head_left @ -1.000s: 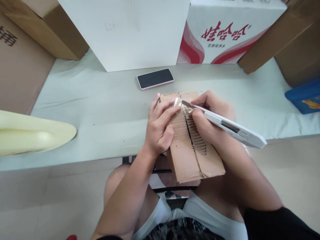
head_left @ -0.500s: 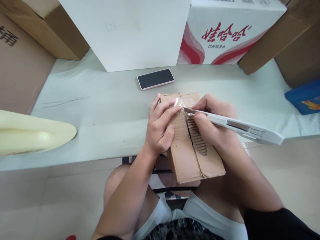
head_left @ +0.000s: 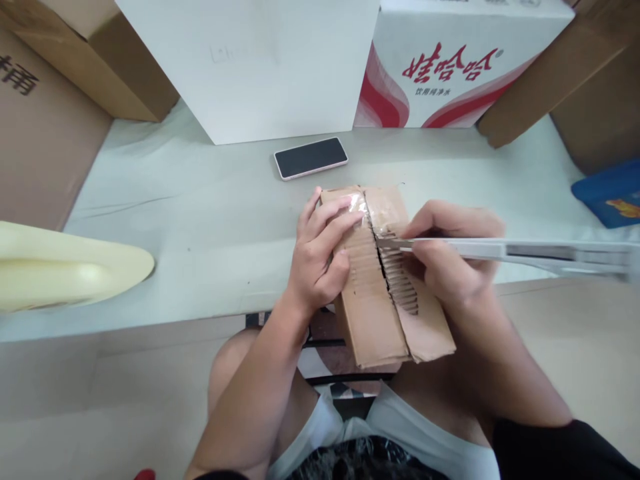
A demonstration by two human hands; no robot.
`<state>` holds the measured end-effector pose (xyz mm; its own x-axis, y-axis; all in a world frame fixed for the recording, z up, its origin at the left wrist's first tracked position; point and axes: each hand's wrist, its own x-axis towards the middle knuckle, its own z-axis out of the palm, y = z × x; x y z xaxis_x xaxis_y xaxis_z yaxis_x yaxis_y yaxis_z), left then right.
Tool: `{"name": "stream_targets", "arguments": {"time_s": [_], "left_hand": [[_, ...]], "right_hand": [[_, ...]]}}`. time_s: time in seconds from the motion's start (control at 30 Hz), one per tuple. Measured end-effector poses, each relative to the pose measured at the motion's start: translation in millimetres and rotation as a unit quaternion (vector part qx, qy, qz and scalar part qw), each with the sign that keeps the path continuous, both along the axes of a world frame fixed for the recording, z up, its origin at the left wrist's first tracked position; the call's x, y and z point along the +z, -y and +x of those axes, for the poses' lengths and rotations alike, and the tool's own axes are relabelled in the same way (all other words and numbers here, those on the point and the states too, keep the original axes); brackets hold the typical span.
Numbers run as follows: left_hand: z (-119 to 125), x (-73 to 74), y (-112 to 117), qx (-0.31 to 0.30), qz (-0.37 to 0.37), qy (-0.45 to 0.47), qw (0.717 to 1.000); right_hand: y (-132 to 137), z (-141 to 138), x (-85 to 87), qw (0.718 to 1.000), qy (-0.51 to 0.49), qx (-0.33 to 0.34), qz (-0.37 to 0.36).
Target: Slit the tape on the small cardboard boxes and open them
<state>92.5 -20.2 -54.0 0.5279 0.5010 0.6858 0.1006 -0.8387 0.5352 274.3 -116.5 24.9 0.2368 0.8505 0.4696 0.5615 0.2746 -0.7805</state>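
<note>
A small brown cardboard box [head_left: 373,320] juts over the table's near edge above my lap. Down its top runs a dark seam with torn, ribbed cardboard on both sides; clear tape shines at its far end. My left hand [head_left: 323,260] grips the box's left side, fingers lying over the top. My right hand [head_left: 453,250] pinches a white utility knife [head_left: 490,249] close to its blade. The blade lies at the seam, and the handle, blurred by motion, points right. The right flap stands slightly raised along the seam.
On the pale table cover [head_left: 225,220], a phone [head_left: 311,158] lies beyond the box. A white box [head_left: 280,73] and a red-and-white carton [head_left: 440,73] stand behind it. A pale yellow object [head_left: 75,267] is at left, a blue one [head_left: 610,193] at right. Brown cartons [head_left: 135,73] flank the back.
My right hand and the knife have moved right and nearer to me, and the handle has swung level. The seam has parted at its far end. My left hand has stayed put.
</note>
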Motion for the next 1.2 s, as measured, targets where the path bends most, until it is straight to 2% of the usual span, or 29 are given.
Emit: {"name": "stream_targets", "arguments": {"time_s": [0.17,0.2,0.27,0.33,0.37,0.43,0.7,0.83,0.93,1.03,1.2], "left_hand": [[1.5,0.7,0.8,0.012,-0.002,0.003,1.000],[2.0,0.2,1.2,0.013,0.000,0.010,1.000],[2.6,-1.1,1.8,0.016,0.003,0.031,0.999],[2.0,-2.0,2.0,0.025,0.005,0.050,0.998],[1.2,-2.2,1.9,0.030,0.005,0.052,0.998],[-1.3,-2.1,1.1,0.040,0.001,0.040,0.998],[-3.9,1.1,0.7,0.022,-0.039,0.009,0.999],[-4.7,8.3,3.1,0.024,-0.047,0.008,0.999],[-9.9,17.1,3.3,-0.005,-0.052,0.025,0.998],[-15.6,25.9,6.2,-0.039,-0.050,0.005,0.998],[-18.3,41.3,25.6,-0.103,-0.067,-0.076,0.989]], "right_hand": [[10.9,1.6,6.9,0.982,-0.049,-0.099,0.156],[11.7,1.8,7.5,0.984,-0.047,-0.080,0.154],[12.3,3.6,7.1,0.994,0.010,0.028,0.103],[12.5,7.3,5.2,0.983,0.100,0.150,0.028],[12.7,9.4,4.0,0.972,0.137,0.190,-0.001],[12.9,13.5,2.1,0.961,0.171,0.214,-0.022],[10.8,19.1,5.1,0.972,0.163,0.167,-0.023],[13.0,18.9,5.9,0.985,0.106,0.100,0.092],[13.8,16.3,5.5,0.986,0.034,0.057,0.154],[11.9,10.2,2.9,0.982,0.010,0.016,0.189],[10.7,-8.0,-5.2,0.986,0.012,-0.032,0.165]]}}
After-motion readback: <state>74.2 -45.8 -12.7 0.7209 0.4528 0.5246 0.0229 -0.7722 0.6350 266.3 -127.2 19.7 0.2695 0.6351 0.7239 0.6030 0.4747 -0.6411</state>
